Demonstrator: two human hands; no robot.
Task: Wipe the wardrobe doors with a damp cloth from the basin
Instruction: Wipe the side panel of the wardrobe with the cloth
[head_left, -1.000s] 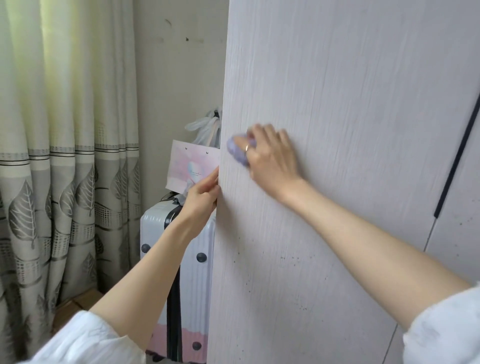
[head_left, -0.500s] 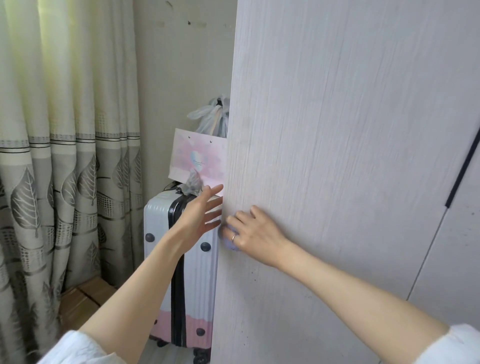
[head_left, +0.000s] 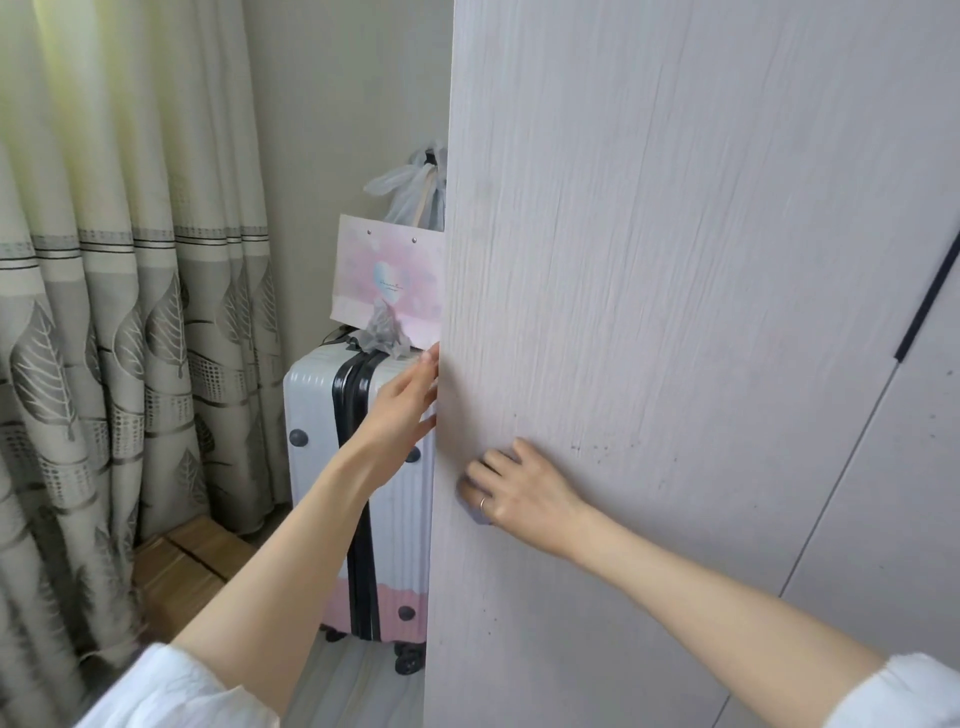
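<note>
The wardrobe door (head_left: 675, 312) fills most of the view, a pale panel with fine upright grain, swung open so its free edge runs down the middle of the picture; small dark specks dot its lower part. A second door (head_left: 904, 493) sits to its right with a dark slanted handle (head_left: 924, 312) near the seam. To the left hangs a long curtain (head_left: 104, 312), cream at the top and grey with leaf shapes lower down, reaching a wooden floor (head_left: 192, 561). Between the curtain and the door edge stands a white suitcase (head_left: 311, 441) with a black zip band and a pink bottom. On top of it rests a pink paper bag (head_left: 384, 280), and behind that a clear plastic bag (head_left: 415, 192), partly hidden by the door.

The left hand (head_left: 405, 400) reaches to the door's free edge with fingers straight; the fingertips pass out of sight at the edge, so whether they hook round it cannot be told. The right hand (head_left: 519, 493) lies flat on the door face low down, near the edge, fingers spread and pressing; it wears a ring. Under its fingers only a small lilac sliver of the cloth (head_left: 475, 515) shows, pinned against the door. White sleeves cover both upper arms
</note>
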